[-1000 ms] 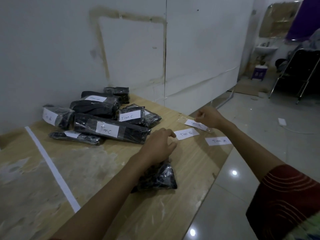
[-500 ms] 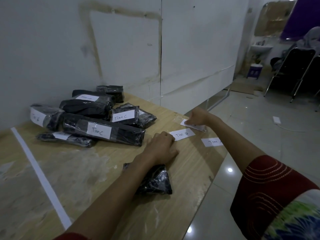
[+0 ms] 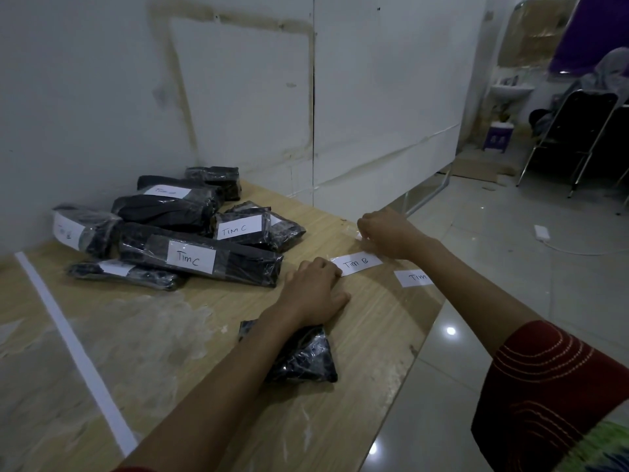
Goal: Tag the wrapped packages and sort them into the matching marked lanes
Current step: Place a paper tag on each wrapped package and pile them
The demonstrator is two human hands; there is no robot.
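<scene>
A: How far along is it looking?

B: Approx. halfway, I'm guessing. A pile of black plastic-wrapped pkgs is sitting at the far side of the light wooden table, just right of the white tape line. Most are showing white paper tags, two reading "Tim C"; the others are too blurred to read. Can't tell if that pile is counting as a sorted lane.

A: What's waiting?

B: One small black crinkly wrapped pkg is lying near the table's front edge, partly under the L forearm, showing no tag. Loose tags are lying near the right edge: a white paper label "Tim B" and a white label reading "Tim", its end hidden by the R forearm.

A: Hands?

B: L hand is resting on the table w/ fingers curled under, touching the "Tim B" label's end; can't tell if it's pinching it. R hand is reaching further out, fingers bunched, seemingly pinching a small white slip, mostly hidden.

A: Left to do?

B: Prob. tagging that last pkg, then laning it.
</scene>
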